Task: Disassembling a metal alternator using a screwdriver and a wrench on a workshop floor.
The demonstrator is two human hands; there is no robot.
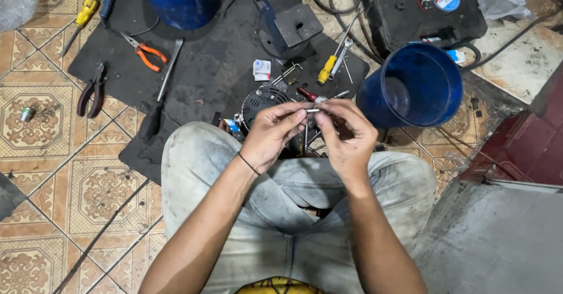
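Two surfaces: patterned tiles [41,124], black mat [199,77]

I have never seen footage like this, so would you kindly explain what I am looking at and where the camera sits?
There is one picture, taken by a camera on a person's head, looking down at their lap as they sit on a tiled floor. The left hand and right hand together pinch a small metal pin. Beneath them lies a round motor part on a dark mat. Around it: orange pliers, yellow screwdrivers and a blue bucket.
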